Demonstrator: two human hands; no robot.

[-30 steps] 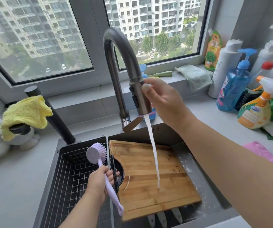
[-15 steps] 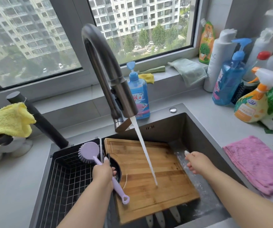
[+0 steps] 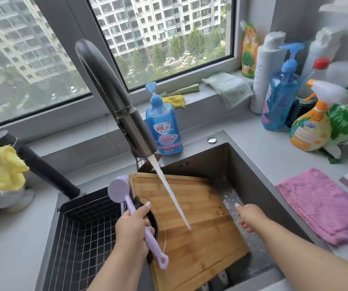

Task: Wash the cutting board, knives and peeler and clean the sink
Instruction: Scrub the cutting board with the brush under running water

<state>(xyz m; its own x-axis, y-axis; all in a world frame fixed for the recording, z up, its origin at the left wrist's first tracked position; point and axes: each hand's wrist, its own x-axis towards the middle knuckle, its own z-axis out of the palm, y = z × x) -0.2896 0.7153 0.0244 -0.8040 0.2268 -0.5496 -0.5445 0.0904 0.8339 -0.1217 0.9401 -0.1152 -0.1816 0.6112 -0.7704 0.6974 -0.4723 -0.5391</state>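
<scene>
A wooden cutting board (image 3: 192, 208) lies slanted across the steel sink (image 3: 250, 177), and the dark faucet (image 3: 116, 97) pours a stream of water onto its middle. My left hand (image 3: 132, 229) grips the handle of a purple dish brush (image 3: 119, 189) at the board's left edge, with the brush head raised. My right hand (image 3: 250, 217) grips the board's right edge, fingers curled over it. Pale tips, probably the knives (image 3: 221, 277), poke out from under the board's near edge. No peeler shows.
A black wire basket (image 3: 80, 238) fills the sink's left part. A blue soap bottle (image 3: 164, 127) stands behind the faucet. Spray and pump bottles (image 3: 307, 120) crowd the right counter, next to a pink cloth (image 3: 324, 206). A yellow cloth (image 3: 1, 169) hangs at far left.
My right hand let go of the faucet head and came down to the board's right edge. The left hand with the brush moved slightly toward the board. Water keeps running.
</scene>
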